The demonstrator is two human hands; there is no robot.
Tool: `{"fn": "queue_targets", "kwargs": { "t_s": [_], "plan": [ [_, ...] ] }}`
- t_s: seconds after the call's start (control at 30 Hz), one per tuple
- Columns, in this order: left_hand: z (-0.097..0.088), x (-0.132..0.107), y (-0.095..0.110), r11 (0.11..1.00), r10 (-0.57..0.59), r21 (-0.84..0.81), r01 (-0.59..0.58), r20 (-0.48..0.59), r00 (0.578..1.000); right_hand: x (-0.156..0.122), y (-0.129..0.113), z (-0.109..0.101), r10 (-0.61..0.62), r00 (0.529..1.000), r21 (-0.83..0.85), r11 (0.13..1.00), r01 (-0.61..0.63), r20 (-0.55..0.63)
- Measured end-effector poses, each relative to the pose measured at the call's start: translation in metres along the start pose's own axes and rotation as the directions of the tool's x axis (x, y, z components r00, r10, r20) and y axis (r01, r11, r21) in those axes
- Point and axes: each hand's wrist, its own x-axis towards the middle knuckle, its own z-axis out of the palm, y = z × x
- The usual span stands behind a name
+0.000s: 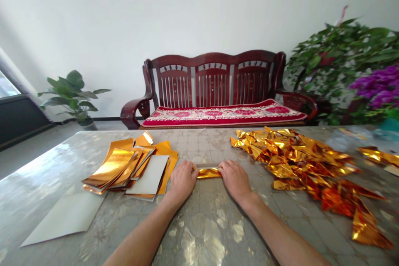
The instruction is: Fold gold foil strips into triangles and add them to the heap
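A narrow folded strip of gold foil paper (209, 172) lies on the marble-patterned table (202, 232), stretched between both hands. My left hand (182, 180) pinches its left end with curled fingers. My right hand (234, 178) presses its right end the same way. To the left of my left hand lies a loose stack of flat gold foil sheets (131, 168), some turned white side up. To the right spreads a pile of folded gold foil pieces (308, 166).
A single white sheet (67, 218) lies near the table's front left edge. More gold pieces (378, 156) sit at the far right. Beyond the table stand a dark wooden bench with a red cushion (218, 91), a potted plant (73, 97) and flowering plants (358, 66).
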Motion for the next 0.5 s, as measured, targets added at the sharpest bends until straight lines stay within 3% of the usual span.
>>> {"fn": "queue_targets", "kwargs": {
  "t_s": [0.33,0.5],
  "plan": [
    [0.0002,-0.0022,-0.0003,1.000,-0.002,0.009,0.002,-0.017,1.000,0.0010,0.0000,0.0000,0.002,1.000,-0.022,1.000,-0.002,0.003],
    [0.0023,-0.0027,-0.0026,0.988,0.149,-0.022,-0.152,-0.103,0.983,0.0001,0.0007,-0.0011,0.011,1.000,-0.007,1.000,-0.012,-0.017]
  ]
}}
